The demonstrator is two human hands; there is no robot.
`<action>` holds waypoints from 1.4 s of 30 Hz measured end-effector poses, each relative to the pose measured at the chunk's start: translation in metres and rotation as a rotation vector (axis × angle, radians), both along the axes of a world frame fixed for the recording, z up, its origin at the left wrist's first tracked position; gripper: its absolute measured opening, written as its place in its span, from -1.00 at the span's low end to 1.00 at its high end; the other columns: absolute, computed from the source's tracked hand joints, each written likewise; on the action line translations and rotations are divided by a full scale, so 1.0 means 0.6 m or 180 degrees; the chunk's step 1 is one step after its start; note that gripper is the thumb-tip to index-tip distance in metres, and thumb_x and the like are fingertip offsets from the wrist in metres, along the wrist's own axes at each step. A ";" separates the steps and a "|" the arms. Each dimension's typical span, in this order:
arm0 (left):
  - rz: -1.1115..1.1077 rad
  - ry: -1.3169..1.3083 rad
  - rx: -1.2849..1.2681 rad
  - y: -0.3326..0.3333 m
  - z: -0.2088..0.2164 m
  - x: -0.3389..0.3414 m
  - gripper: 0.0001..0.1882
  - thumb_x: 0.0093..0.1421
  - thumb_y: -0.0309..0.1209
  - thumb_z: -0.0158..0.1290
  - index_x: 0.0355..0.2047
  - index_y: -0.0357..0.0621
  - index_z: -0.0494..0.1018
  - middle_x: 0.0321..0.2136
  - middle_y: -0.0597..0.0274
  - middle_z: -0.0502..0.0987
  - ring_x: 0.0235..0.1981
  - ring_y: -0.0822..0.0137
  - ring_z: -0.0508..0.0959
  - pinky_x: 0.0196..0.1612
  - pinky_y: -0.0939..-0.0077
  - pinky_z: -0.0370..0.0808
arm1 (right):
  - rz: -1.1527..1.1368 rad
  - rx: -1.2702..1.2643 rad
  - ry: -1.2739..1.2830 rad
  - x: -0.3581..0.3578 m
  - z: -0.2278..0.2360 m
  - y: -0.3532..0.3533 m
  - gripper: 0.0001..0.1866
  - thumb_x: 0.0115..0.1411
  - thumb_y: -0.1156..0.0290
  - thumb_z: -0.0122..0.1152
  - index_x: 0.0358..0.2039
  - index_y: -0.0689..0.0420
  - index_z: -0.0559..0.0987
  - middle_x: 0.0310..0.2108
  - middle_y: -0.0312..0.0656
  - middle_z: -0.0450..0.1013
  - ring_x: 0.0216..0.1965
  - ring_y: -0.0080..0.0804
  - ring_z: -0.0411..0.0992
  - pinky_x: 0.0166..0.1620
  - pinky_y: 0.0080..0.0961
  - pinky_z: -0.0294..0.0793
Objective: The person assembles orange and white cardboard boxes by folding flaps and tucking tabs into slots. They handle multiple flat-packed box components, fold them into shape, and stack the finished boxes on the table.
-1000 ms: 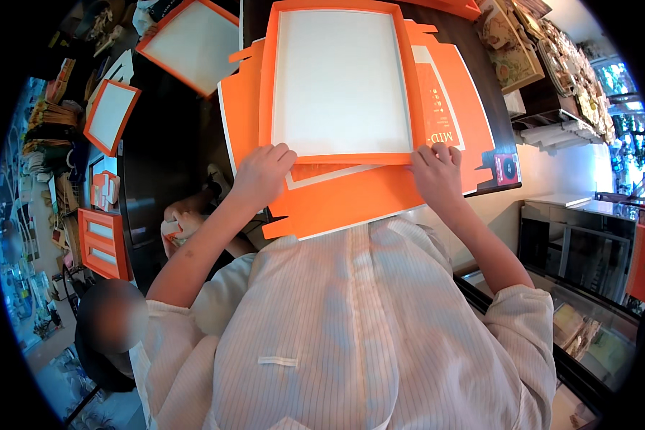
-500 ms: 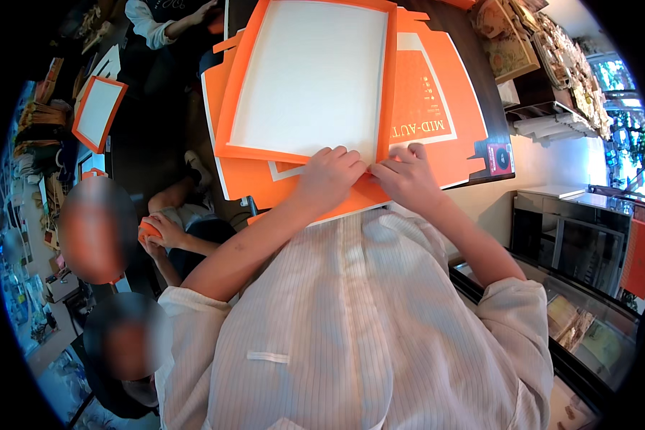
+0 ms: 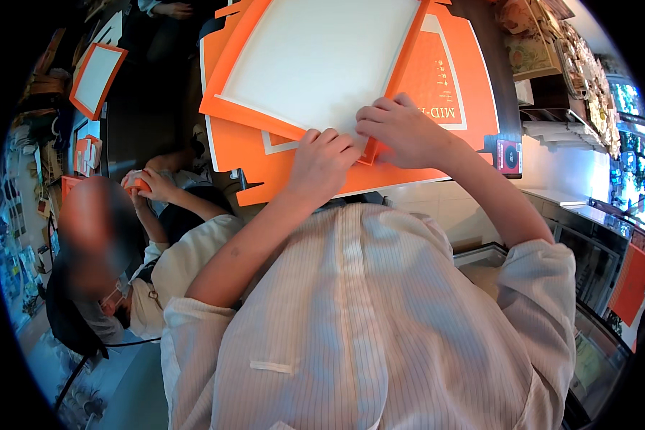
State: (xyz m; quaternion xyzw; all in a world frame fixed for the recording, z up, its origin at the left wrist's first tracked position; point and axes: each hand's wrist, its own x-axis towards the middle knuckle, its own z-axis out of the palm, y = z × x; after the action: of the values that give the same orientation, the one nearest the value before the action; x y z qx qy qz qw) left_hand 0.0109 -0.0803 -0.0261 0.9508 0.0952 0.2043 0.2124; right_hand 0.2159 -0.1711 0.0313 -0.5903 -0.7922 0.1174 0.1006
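An orange card box tray [image 3: 315, 54] with a white inside and raised orange walls lies at an angle on flat orange printed card blanks [image 3: 473, 86]. Both hands meet at the tray's near right corner. My left hand [image 3: 322, 163] has its fingers curled over the near wall beside that corner. From the right, my right hand [image 3: 408, 134] bends its fingers over the right wall at the same corner, gripping it. The fingertips and much of the corner are hidden behind the knuckles.
At left, a co-worker's hands [image 3: 150, 185] hold a small orange item. A second orange tray [image 3: 97, 80] with a white inside stands on the dark table further left. A dark red printed box [image 3: 507, 155] sits at the table's right edge. Shelves with goods [image 3: 573, 122] line the right.
The tray has turned clockwise, its near left corner moving away from me. My right hand has shifted over the right wall. The co-worker's hands at left have moved up a little in view.
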 end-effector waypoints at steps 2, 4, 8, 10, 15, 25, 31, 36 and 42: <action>0.0038 0.0015 -0.0043 0.001 0.009 0.001 -0.91 0.03 -0.53 0.14 -0.45 -0.05 0.60 -0.40 0.44 0.54 -0.28 0.34 0.50 -0.20 0.37 0.34 | 0.0217 -0.0556 -0.0303 -0.006 0.008 0.020 -0.88 -0.02 0.42 0.38 -0.47 -0.02 0.58 -0.33 -0.39 0.45 -0.10 -0.38 0.39 0.05 -0.28 0.29; 0.0089 0.0028 -0.0045 0.000 0.009 -0.002 -0.92 0.04 -0.51 0.15 -0.45 -0.04 0.61 -0.40 0.44 0.54 -0.29 0.35 0.51 -0.22 0.37 0.35 | 0.0295 -0.1211 -0.0655 -0.019 0.014 0.038 -0.88 -0.02 0.45 0.34 -0.47 -0.04 0.57 -0.28 -0.40 0.46 -0.11 -0.38 0.37 0.05 -0.32 0.28; 0.0189 0.0183 0.0043 -0.001 0.014 -0.003 -0.93 0.05 -0.47 0.18 -0.44 -0.02 0.62 -0.40 0.44 0.57 -0.29 0.35 0.54 -0.24 0.36 0.37 | 0.0551 -0.0673 -0.0266 0.000 -0.007 0.021 -0.87 -0.04 0.44 0.37 -0.45 -0.06 0.60 -0.29 -0.42 0.42 -0.16 -0.37 0.36 0.04 -0.32 0.29; 0.0206 0.0302 0.0052 -0.001 0.024 -0.002 -0.93 0.06 -0.47 0.18 -0.44 -0.02 0.62 -0.39 0.45 0.57 -0.29 0.36 0.55 -0.24 0.36 0.39 | 0.0848 0.0269 -0.0057 0.014 -0.041 -0.006 -0.86 -0.05 0.41 0.39 -0.43 -0.06 0.61 -0.33 -0.41 0.39 -0.18 -0.37 0.36 0.04 -0.33 0.31; 0.0160 0.0235 -0.0167 0.000 0.031 -0.002 -0.94 0.07 -0.47 0.15 -0.42 -0.08 0.60 -0.39 0.40 0.56 -0.26 0.34 0.55 -0.20 0.36 0.43 | 0.0474 0.0515 0.0250 0.004 -0.040 -0.024 -0.80 -0.04 0.36 0.40 -0.37 0.04 0.59 -0.34 -0.32 0.38 -0.20 -0.33 0.35 0.02 -0.35 0.34; 0.0630 0.0148 0.0811 0.112 0.041 -0.112 -0.89 0.06 -0.45 0.20 -0.39 -0.13 0.52 -0.34 0.23 0.53 -0.21 0.20 0.56 -0.19 0.35 0.50 | 0.0161 0.0197 -0.0100 0.003 -0.010 -0.062 -0.89 0.07 0.39 0.30 -0.46 0.10 0.55 -0.38 -0.22 0.38 -0.20 -0.23 0.38 0.05 -0.29 0.38; 0.0596 -0.0059 0.0560 0.078 -0.002 -0.117 -0.85 0.03 -0.45 0.23 -0.36 -0.11 0.53 -0.35 0.27 0.53 -0.29 0.21 0.56 -0.20 0.33 0.50 | -0.0782 0.0428 -0.0130 -0.081 -0.041 -0.049 -0.94 -0.01 0.51 0.22 -0.47 0.09 0.53 -0.40 -0.19 0.36 -0.25 -0.20 0.38 -0.10 -0.25 0.40; -0.0055 0.0482 0.0058 0.064 0.027 -0.098 -0.77 0.03 -0.36 0.29 -0.30 -0.11 0.56 -0.26 0.23 0.56 -0.11 0.18 0.56 0.01 0.26 0.50 | -0.1013 0.0856 0.0019 -0.135 -0.072 -0.018 -0.85 -0.10 0.61 0.16 -0.46 0.12 0.50 -0.47 -0.22 0.34 -0.34 -0.26 0.37 -0.23 -0.32 0.39; -0.1600 0.0339 0.0239 0.200 0.043 -0.107 -0.69 -0.08 -0.32 0.38 -0.36 -0.13 0.54 -0.29 0.24 0.55 -0.11 0.20 0.53 0.04 0.28 0.48 | -0.0656 0.0679 -0.0225 -0.111 -0.051 -0.023 -0.85 -0.10 0.61 0.16 -0.46 0.11 0.51 -0.47 -0.25 0.34 -0.35 -0.28 0.37 -0.23 -0.36 0.36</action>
State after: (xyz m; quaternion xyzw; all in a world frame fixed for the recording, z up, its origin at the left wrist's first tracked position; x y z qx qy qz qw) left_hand -0.0531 0.0399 -0.0004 0.9613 -0.1407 0.0981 0.2158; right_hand 0.1491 -0.1848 0.0007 -0.6582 -0.7385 0.0007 0.1464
